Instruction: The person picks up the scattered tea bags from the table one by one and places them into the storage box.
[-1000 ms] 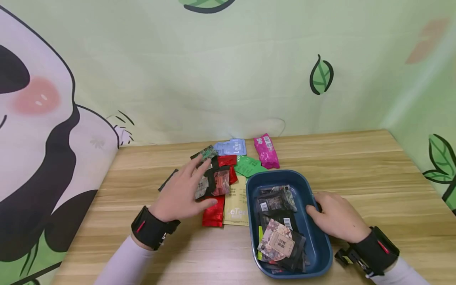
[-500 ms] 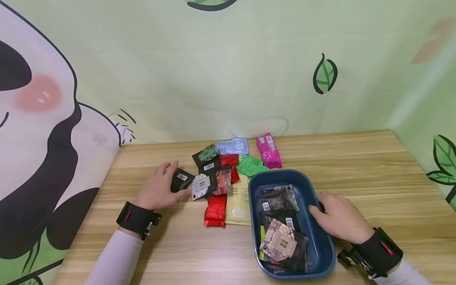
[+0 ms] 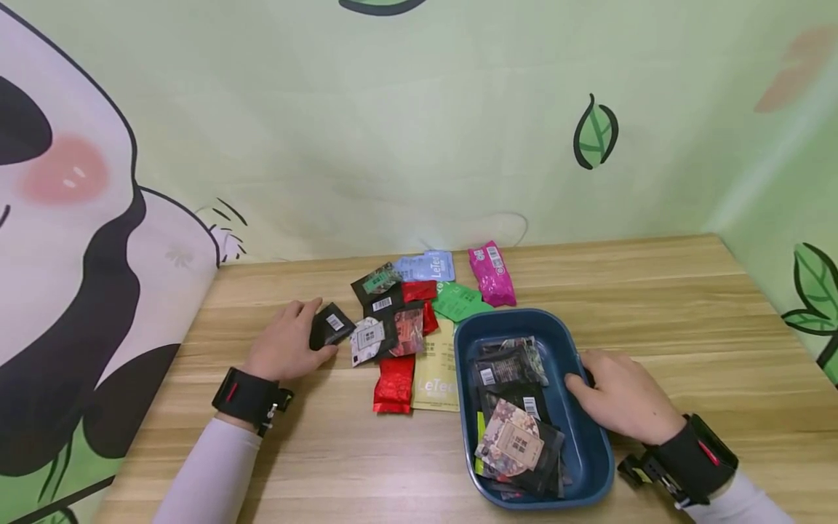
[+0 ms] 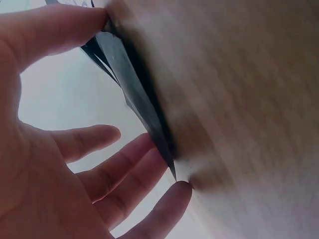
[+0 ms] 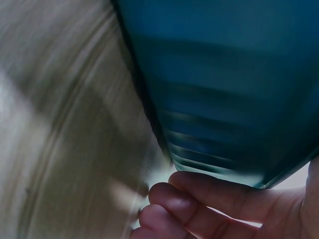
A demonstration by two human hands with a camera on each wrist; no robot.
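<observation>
Left of the blue tray: left hand loosely spread, thumb and fingertips touching the edges of a black packet; cannot tell whether the packet lies flat on the table. Between that packet and the tray: white-patterned packet, red packet, yellow packet reaching the tray's left side. Green packet at the tray's far-left corner; magenta packet just beyond its far rim. At the tray's right rim, right hand grips, thumb over the edge, fingers against the outer wall. Inside the tray: floral packet atop dark packets.
</observation>
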